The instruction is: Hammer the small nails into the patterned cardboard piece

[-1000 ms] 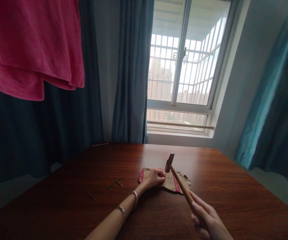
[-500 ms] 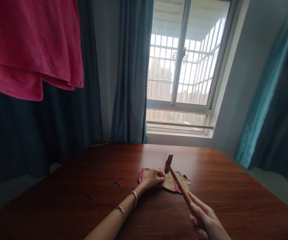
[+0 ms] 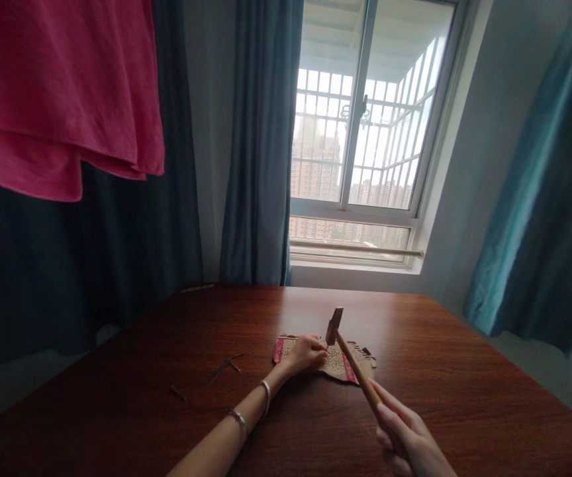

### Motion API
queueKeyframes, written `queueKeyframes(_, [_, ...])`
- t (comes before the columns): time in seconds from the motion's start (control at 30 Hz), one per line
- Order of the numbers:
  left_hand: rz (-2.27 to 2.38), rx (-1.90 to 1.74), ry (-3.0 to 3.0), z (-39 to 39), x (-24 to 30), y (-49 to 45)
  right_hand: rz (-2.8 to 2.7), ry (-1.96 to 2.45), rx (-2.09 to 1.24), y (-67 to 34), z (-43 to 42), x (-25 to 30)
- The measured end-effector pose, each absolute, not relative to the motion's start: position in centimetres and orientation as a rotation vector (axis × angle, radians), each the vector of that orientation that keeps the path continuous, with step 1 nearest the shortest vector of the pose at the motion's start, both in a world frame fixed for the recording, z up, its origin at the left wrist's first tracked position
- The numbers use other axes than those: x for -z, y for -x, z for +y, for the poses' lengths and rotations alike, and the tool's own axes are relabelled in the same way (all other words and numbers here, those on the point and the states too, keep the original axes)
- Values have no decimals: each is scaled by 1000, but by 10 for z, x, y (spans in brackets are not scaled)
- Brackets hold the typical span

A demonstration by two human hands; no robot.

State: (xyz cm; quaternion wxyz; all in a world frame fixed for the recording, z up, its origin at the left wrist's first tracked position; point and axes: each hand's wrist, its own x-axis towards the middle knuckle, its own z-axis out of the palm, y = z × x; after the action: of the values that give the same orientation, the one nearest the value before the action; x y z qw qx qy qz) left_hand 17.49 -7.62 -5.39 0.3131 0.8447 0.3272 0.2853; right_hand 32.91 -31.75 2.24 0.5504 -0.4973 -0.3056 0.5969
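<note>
A tan piece of perforated material with pink-red edges [image 3: 338,362] lies on the dark wooden table [image 3: 167,351]. My left hand [image 3: 306,351] rests on its left part, fingers pinched together at a spot under the hammer head; what they pinch is too small to make out. My right hand [image 3: 408,440] is wrapped round the wooden handle of a hammer [image 3: 353,361]. The metal hammer head [image 3: 334,325] hangs just above my left fingertips. Two bracelets sit on my left wrist and forearm.
Several thin dark metal tools [image 3: 225,364] lie on the table left of my left arm, with one more [image 3: 177,393] nearer. A pink cloth [image 3: 62,93] hangs at upper left. Blue curtains [image 3: 259,139] frame a barred window [image 3: 365,126] behind the table.
The hammer head has stayed close above my left fingers, shifting only slightly. My right hand has drifted a little lower and left in view. The left hand keeps its place.
</note>
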Motion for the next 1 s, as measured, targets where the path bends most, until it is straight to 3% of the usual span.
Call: queueKeyframes(1.0, [797,-643,-2140,-74,46,-176,-710,1180,-1409,-328,-320,-30])
